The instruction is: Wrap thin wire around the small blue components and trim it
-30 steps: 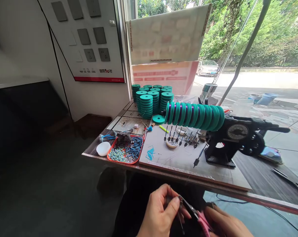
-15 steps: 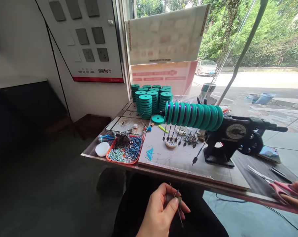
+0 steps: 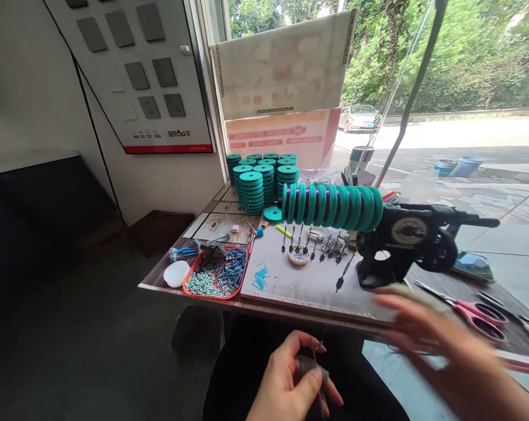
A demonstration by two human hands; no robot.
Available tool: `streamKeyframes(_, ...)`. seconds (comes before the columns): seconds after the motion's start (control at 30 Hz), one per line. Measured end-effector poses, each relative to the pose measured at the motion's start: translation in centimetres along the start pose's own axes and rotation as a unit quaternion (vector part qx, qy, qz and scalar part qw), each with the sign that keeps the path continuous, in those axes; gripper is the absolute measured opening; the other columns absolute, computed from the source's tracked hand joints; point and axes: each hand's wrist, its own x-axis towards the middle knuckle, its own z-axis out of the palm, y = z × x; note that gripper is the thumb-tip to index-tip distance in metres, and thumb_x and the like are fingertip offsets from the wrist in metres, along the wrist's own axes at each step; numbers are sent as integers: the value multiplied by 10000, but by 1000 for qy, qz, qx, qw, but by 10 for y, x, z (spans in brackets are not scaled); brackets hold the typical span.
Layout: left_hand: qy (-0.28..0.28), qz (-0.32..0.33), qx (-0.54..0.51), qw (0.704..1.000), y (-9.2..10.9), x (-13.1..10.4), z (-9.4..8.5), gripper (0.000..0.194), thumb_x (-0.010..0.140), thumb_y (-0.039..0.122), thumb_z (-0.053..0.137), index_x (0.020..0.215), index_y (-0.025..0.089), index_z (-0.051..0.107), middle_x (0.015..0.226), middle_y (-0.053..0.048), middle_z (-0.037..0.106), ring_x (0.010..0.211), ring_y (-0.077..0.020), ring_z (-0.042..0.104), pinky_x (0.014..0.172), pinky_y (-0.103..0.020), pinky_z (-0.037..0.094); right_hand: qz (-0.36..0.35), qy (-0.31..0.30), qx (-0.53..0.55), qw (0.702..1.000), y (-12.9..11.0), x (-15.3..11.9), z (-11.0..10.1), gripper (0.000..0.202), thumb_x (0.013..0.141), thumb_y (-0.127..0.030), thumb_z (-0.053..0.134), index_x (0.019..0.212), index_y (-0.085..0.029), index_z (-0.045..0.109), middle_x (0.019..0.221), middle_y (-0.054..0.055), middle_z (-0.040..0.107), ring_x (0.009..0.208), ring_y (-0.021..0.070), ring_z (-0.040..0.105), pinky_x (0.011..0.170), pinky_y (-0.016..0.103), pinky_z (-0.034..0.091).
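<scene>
My left hand (image 3: pixel 293 377) is low in the middle, above my dark-clothed lap. Its thumb and fingers pinch a thin wire-like strand (image 3: pixel 314 354); a tiny blue piece (image 3: pixel 321 345) shows near the index fingertip. Some greyish-green wrap shows at the fingers. My right hand (image 3: pixel 439 333), smeared by motion, passes over the table's front edge with fingers stretched out, and nothing shows in it. Just to its right, pink-handled scissors (image 3: pixel 481 318) lie on the table, their blades pointing left.
A black winding machine (image 3: pixel 408 231) carries a row of green foam spools (image 3: pixel 334 206). Stacked green spools (image 3: pixel 251 190) stand behind. An orange tray (image 3: pixel 245 275) holds small blue and green parts. Near it are a white lid (image 3: pixel 176 273), blue tubes (image 3: pixel 259 278) and a bead dish (image 3: pixel 298 260).
My right hand has let go of the pink scissors, leaving them on the table, and has swung left toward my left hand. My left hand keeps its pinch. The view has shifted slightly.
</scene>
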Motion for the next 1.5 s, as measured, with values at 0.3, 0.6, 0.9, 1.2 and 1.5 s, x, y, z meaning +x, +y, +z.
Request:
streamKeyframes(0.3, -81, -73, 232, 967, 26, -1, -9, 444, 677, 83, 547, 1112, 164, 514, 592, 16, 612, 566, -142, 562, 551, -219, 384, -187, -70, -74, 977, -77, 15, 63, 262, 711, -37, 448, 826, -202, 615, 593, -12, 621, 519, 152, 611, 482, 230, 445)
streamKeyframes(0.6, 198, 66, 746, 633, 114, 62, -55, 190, 859, 228, 462, 836, 213, 650, 795, -73, 707, 769, -248, 647, 663, -328, 421, -110, -62, -174, 977, -37, 35, 63, 153, 804, -258, 527, 879, -208, 650, 566, -13, 667, 451, 226, 638, 366, 288, 396)
streamKeyframes(0.9, 136, 130, 794, 578, 107, 124, -65, 147, 844, 264, 552, 808, 146, 634, 877, -35, 654, 909, -200, 589, 853, -430, 421, -170, -18, -160, 972, -39, 31, 53, 329, 897, -247, 330, 889, -209, 657, 756, 56, 678, 496, 183, 627, 404, 277, 437)
streamKeyframes(1.2, 212, 204, 717, 631, 97, 68, -47, 213, 830, 153, 509, 1013, 196, 611, 973, -77, 630, 914, -229, 593, 781, -340, 462, -285, -59, -53, 955, -52, 26, 67, 348, 825, -36, 377, 873, -241, 654, 1002, 63, 644, 820, 208, 554, 680, 325, 478)
streamKeyframes(1.5, 121, 174, 507, 836, 52, 0, -36, 121, 815, 176, 538, 873, 225, 631, 814, -13, 628, 719, -161, 592, 651, -259, 471, -316, 27, -34, 948, -57, 1, 82, 351, 951, -157, 326, 818, -228, 643, 1049, -17, 670, 1156, 161, 448, 1012, 325, 308)
